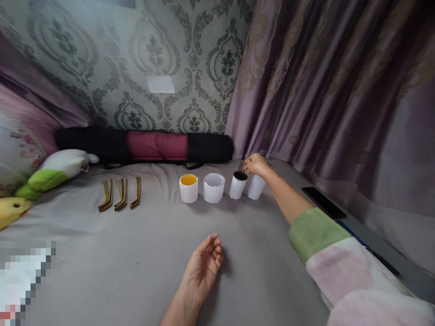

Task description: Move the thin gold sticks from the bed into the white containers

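My right hand reaches far forward and pinches thin dark sticks that stand in a white cup with a dark inside. Right beside it, under my wrist, stands another white cup. To the left are a wider white cup and a white cup holding something orange. My left hand rests on the grey sheet near me, palm partly up, fingers loosely curled and holding nothing.
Three gold bent straws lie in a row at left. A black and maroon rolled bag lies against the wall. Plush toys sit at far left. A dark phone lies at right by the curtain.
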The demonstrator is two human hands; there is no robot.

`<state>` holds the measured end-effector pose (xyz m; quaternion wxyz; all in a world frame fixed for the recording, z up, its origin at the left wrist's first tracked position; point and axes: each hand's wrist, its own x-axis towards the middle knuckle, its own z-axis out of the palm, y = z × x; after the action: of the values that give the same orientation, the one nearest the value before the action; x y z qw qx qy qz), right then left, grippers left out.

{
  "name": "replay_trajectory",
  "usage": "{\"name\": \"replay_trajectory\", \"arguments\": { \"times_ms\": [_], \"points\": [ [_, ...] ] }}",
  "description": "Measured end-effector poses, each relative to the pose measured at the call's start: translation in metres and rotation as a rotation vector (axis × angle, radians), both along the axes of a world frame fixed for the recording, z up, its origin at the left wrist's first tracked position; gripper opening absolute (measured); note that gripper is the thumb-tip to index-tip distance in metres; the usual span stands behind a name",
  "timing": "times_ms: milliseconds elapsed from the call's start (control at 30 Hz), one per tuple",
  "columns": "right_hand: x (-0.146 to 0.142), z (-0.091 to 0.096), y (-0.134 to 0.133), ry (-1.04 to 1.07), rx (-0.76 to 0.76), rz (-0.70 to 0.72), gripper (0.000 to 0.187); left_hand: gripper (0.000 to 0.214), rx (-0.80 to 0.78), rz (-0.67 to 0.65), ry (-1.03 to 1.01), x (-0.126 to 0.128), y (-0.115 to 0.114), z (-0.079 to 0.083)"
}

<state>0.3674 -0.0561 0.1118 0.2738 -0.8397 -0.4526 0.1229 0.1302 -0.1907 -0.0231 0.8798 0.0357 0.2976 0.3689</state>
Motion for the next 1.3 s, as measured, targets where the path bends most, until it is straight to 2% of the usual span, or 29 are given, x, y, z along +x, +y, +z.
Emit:
{"name": "replay_trajectory", "arguments": {
  "times_ms": [367, 1000, 1300],
  "points": [
    [0.007, -0.009, 0.006, 0.003, 0.024, 0.016, 0.018, 0.013, -0.001, -0.003, -0.008, -0.001, 0.000, -0.001],
    [-0.005, -0.002, 0.001, 0.005, 0.023, 0.032, 0.016, 0.014, 0.005, -0.006, -0.009, -0.001, 0.001, -0.002],
    [-0.003, -0.004, 0.001, 0.006, 0.027, 0.055, 0.017, 0.015, 0.009, -0.003, -0.014, -0.001, 0.001, -0.001]
  ]
}}
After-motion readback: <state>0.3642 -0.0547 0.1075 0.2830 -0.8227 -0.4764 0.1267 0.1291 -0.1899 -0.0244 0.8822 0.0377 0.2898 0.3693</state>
